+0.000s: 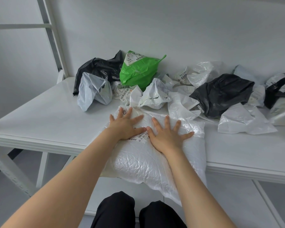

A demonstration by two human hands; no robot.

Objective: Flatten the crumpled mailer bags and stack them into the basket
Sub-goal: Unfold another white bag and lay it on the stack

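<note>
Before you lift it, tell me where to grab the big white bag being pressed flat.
Take the white bag by its near end, coming from the front and below. That end hangs free past the front edge of the table; the rest lies flat on top, leaving nothing to pinch.

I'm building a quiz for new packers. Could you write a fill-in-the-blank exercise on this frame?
1. The left hand and right hand both press flat on a ____ mailer bag overhanging the table edge.
2. The only brightly coloured bag is ____.
3. The crumpled bag left of it, by the wall, is ____.
Missing words: white, green, black.
</note>
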